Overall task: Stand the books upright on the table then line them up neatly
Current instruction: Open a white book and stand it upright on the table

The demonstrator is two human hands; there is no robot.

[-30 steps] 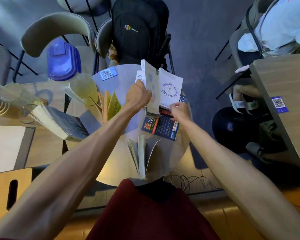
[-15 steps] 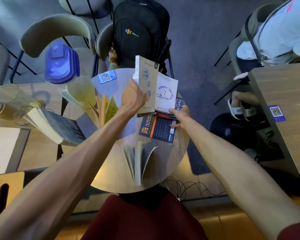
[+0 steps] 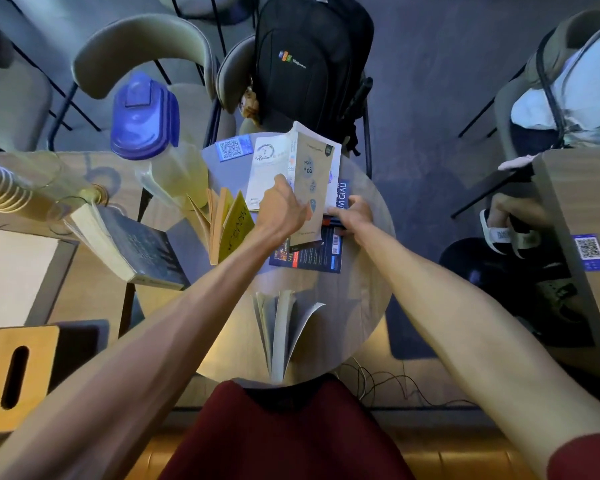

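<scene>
On the small round table, my left hand grips a beige-and-white paperback, held up with its covers spread and its spine toward me. My right hand presses down on a dark blue book that lies flat under the paperback. A yellow book stands upright and fanned open to the left. A white book stands fanned open near me. A dark thick book leans at the table's left edge.
A plastic pitcher with a blue lid stands at the table's far left. A black backpack sits on a chair beyond the table. A stack of cups and another table flank the scene; a seated person's sandalled foot is at right.
My left hand has swung the paperback leftward so its white cover now faces left of the spine. My right hand shifted slightly up along the dark blue book.
</scene>
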